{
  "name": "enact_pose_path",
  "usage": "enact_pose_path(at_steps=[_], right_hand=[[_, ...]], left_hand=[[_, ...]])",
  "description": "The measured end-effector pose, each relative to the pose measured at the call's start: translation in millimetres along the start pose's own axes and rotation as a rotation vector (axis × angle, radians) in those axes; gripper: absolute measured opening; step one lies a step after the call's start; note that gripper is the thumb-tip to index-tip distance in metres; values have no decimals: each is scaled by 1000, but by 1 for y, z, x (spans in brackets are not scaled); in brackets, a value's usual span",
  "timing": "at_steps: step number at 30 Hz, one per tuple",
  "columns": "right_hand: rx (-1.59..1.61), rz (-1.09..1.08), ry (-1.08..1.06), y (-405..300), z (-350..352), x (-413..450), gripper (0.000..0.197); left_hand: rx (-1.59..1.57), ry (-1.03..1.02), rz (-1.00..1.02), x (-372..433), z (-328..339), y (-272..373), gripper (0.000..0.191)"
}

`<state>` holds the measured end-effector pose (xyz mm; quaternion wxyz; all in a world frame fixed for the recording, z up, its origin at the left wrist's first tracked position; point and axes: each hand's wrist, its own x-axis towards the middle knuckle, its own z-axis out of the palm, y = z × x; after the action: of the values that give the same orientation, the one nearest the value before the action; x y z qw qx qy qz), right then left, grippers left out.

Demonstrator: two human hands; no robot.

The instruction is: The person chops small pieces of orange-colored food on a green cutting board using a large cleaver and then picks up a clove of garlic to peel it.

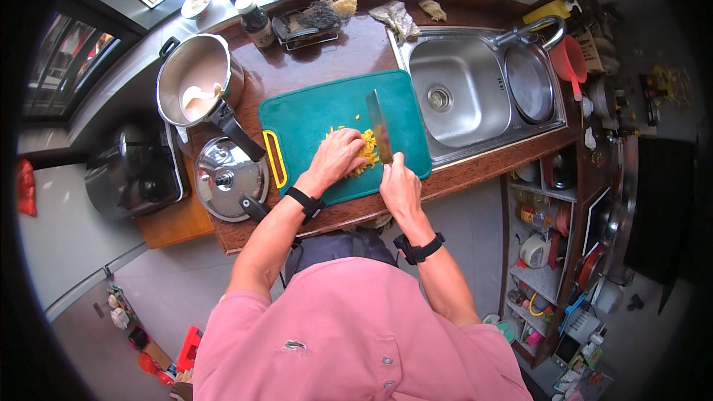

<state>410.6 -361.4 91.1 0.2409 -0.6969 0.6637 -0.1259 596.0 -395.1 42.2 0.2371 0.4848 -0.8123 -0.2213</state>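
Observation:
A green cutting board point(312, 106) with a yellow handle lies on the counter. Chopped yellow food pieces point(366, 150) form a small pile near its middle. My left hand point(336, 157) rests on the pile's left side with its fingers bent over the pieces; whether it grips any is hidden. The handle of a cleaver point(379, 125) is in my right hand point(400, 181). Its blade stands nearly on edge just right of the pile and points away from me. One loose yellow bit lies beyond the pile.
Left of the board stand an open pressure cooker pot point(209, 58) and its metal lid point(231, 178). A stainless steel sink point(459, 89) adjoins the board's right side. Behind are a dark jar point(256, 25), a wire rack with scrubbers point(312, 19) and a cloth point(396, 18).

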Motion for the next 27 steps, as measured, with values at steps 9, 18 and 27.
enact_pose_path(at_steps=[9, 18, 27], right_hand=[[-105, 37, -72, -4, 23, -17, 15], [7, 16, 9, -1, 36, 8, 17], [49, 142, 47, 1, 6, 4, 21]], left_hand=[[-93, 212, -223, 7, 20, 4, 29], [-69, 188, -249, 12, 25, 1, 37], [84, -9, 54, 19, 20, 9, 48]])
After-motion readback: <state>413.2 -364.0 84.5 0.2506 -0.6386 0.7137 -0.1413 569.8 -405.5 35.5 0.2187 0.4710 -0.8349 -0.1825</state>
